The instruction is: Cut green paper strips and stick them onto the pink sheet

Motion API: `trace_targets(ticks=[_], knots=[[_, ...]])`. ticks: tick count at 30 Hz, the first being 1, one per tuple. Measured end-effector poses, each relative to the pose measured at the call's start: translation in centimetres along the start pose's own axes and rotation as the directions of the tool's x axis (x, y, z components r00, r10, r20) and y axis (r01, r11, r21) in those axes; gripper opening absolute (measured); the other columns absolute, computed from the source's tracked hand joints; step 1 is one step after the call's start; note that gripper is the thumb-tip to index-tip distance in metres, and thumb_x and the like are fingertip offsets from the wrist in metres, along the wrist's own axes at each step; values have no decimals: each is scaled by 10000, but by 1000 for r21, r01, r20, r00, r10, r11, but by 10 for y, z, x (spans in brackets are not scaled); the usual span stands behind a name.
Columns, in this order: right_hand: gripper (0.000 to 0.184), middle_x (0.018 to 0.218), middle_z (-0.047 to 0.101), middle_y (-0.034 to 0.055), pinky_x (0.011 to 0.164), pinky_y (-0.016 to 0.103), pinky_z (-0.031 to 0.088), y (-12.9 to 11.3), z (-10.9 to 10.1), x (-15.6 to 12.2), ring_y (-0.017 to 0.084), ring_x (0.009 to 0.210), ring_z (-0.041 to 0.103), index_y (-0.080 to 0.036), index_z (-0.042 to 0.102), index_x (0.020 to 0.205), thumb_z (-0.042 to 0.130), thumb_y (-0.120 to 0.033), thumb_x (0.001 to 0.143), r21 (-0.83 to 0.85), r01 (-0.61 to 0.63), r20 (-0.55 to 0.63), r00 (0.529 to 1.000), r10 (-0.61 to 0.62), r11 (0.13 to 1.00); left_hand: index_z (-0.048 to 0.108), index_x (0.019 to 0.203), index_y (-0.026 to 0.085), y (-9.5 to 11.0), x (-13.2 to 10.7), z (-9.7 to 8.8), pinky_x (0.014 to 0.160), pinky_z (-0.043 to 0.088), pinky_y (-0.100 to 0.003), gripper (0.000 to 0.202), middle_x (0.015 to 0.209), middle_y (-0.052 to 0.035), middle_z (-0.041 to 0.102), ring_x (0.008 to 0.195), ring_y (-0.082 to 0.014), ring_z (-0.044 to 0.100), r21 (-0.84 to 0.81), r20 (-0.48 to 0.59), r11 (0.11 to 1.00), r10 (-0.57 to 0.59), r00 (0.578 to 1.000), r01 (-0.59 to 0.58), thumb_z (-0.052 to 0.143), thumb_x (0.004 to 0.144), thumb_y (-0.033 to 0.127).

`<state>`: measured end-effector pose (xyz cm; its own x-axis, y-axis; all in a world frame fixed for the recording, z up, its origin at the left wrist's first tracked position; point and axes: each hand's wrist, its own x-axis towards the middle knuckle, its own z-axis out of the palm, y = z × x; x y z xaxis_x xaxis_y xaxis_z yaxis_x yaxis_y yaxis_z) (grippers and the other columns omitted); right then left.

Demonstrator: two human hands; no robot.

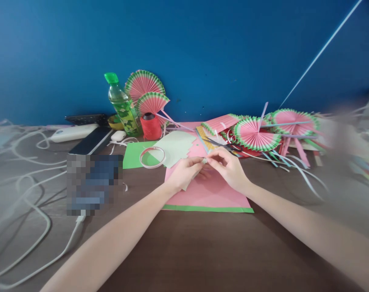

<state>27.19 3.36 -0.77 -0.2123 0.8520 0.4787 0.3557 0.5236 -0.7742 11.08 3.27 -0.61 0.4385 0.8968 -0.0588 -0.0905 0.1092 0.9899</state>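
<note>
A small pale piece (204,161) is held at the centre of the frame, between the fingertips of both hands and above the upper part of a pink sheet (214,196); what it is made of cannot be told. By the left hand (183,173), just left of centre, the piece is pinched between thumb and forefinger, the hand being nearly closed; by the right hand (228,167), just right of centre, it is gripped from the other side, with thumb and forefinger brought together and the other fingers curled; the undersides of both hands are hidden. The pink sheet is edged at the lower centre by a green band (208,209); left of the hands, a ring of tape (152,166) is laid across a bright green sheet (131,156) and a pale green sheet (175,144); scissors (235,147) are placed just beyond the right hand, near pleated paper fans (254,136) at right of centre.
</note>
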Motion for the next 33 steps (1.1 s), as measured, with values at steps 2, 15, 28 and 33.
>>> trace_targets(ticks=[2,15,28,33], knots=[[110,770,535,19,629,292,419,1,1,0,155,722,519,-205,562,783,549,-313,803,8,-12,5,1000,12,1000,636,889,123,-1,0,-1,629,471,-246,198,808,-73,696,627,-124,626,26,10,1000,14,1000,-14,544,765,248],[98,765,537,18,614,283,417,0,4,0,143,689,517,-204,515,802,510,-300,821,-37,-18,29,999,19,999,645,873,129,4,-3,1,662,476,-246,233,707,-46,683,653,-132,630,83,29,996,28,999,-30,571,768,324],[63,780,552,27,650,294,443,-3,2,-3,144,710,519,-201,575,801,515,-201,819,-126,149,-4,989,-151,981,622,849,118,-2,-1,1,683,502,-248,183,774,-60,694,659,-121,635,104,2,992,75,997,-75,498,802,244],[85,850,586,42,663,292,478,-1,3,-4,152,753,562,-206,577,860,504,-184,823,-189,197,-54,976,-211,962,620,954,147,0,-2,1,676,491,-235,225,862,-42,699,682,-121,645,180,-6,981,77,997,-75,469,813,234]])
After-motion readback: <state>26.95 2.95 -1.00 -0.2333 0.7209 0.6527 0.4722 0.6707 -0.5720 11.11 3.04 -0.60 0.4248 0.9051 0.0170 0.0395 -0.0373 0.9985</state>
